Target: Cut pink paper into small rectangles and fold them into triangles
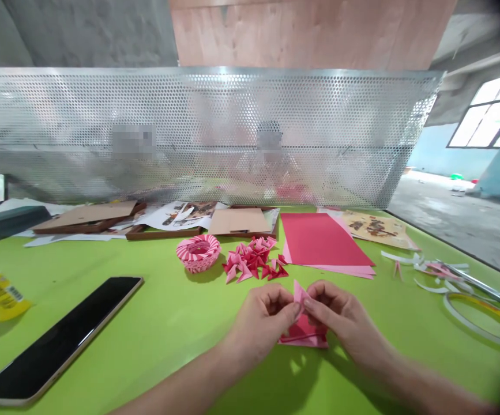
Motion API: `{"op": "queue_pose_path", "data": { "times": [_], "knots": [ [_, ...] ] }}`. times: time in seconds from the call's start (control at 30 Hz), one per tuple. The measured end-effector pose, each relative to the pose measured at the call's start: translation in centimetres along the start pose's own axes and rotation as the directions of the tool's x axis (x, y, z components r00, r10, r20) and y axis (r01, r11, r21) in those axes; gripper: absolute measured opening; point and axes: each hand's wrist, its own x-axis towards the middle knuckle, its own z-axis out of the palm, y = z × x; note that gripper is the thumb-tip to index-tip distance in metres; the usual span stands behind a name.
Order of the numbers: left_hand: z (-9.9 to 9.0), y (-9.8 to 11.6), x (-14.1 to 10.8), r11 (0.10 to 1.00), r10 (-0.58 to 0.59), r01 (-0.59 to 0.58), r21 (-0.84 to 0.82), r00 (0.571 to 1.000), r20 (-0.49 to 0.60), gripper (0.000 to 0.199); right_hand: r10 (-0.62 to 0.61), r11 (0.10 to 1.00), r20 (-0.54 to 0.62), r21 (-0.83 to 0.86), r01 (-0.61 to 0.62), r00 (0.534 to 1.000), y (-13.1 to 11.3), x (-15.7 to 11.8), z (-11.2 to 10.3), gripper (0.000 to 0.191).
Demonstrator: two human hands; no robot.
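Folded pink paper [300, 294] sits on the green table [176, 340], pinched up top by both hands. Your left hand [260, 320] and right hand [342, 317] are closed on it, so keep all 2 pinches even and press that crease sharp.

Small pink folded paper [300, 293], tip up, pinched.

My left hand [260, 323] and right hand [345, 317] pinch a folded pink paper piece [300, 294] between their fingertips, just above a darker pink sheet [304, 337] on the green table [180, 323]. Far of them lie folded paper units [252, 259] beside a striped paper bowl [198, 252]. A phone [55, 340] lies near left.
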Motion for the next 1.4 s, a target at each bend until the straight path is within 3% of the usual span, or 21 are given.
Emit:
{"op": "queue_pose_path", "data": {
  "times": [0.3, 0.47, 0.57, 0.73, 0.87, 0.97, 1.13, 1.23, 1.33, 1.4],
  "knots": [
    [0.6, -0.2, 0.0, 0.993, -0.020, 0.024, 0.115, 0.999, -0.030, 0.020, -0.131, 0.974, 0.023, -0.181, 0.133, 0.991, -0.4, 0.0, 0.3, 0.010],
    [0.6, 0.1, -0.1, 0.992, -0.051, 0.046, 0.121, 0.998, 0.036, 0.024, -0.158, 0.971, 0.022, -0.178, 0.160, 0.987, -0.1, 0.0, 0.1, 0.008],
    [0.5, 0.3, -0.1, 0.990, -0.069, 0.064, 0.122, 0.997, 0.033, 0.026, -0.204, 0.938, 0.004, -0.284, 0.197, 0.979, 0.0, 0.0, -0.1, 0.006],
    [0.3, 0.3, 0.0, 0.992, -0.116, 0.115, 0.055, 0.993, 0.024, 0.028, -0.415, 0.767, 0.045, -0.519, 0.376, 0.909, -0.3, -0.1, -0.2, 0.005],
    [0.0, 0.2, -0.1, 0.991, -0.127, 0.129, -0.037, 0.991, 0.049, 0.028, -0.548, 0.615, 0.169, -0.582, 0.532, 0.819, -0.6, -0.2, -0.6, 0.015],
    [-0.2, 0.3, -0.2, 0.991, -0.112, 0.115, -0.069, 0.992, 0.053, 0.026, -0.599, 0.444, 0.299, -0.648, 0.619, 0.743, -0.8, -0.3, -1.1, 0.026],
    [-0.3, 0.3, -0.1, 0.992, -0.076, 0.083, -0.093, 0.994, 0.077, 0.016, -0.622, 0.138, 0.437, -0.756, 0.640, 0.650, -1.0, -0.3, -2.0, 0.033],
    [-0.4, 0.2, -0.1, 0.992, -0.064, 0.073, -0.103, 0.994, 0.090, 0.010, -0.623, 0.002, 0.494, -0.774, 0.633, 0.607, -1.1, -0.3, -2.3, 0.033],
    [-0.4, 0.1, -0.1, 0.988, -0.054, 0.068, -0.142, 0.994, 0.097, 0.013, -0.627, -0.064, 0.520, -0.777, 0.626, 0.580, -1.1, -0.3, -2.3, 0.033],
    [-0.4, 0.1, -0.2, 0.987, -0.050, 0.063, -0.146, 0.995, 0.088, 0.015, -0.628, -0.053, 0.518, -0.774, 0.631, 0.581, -1.0, -0.2, -2.2, 0.033]
  ]
}}
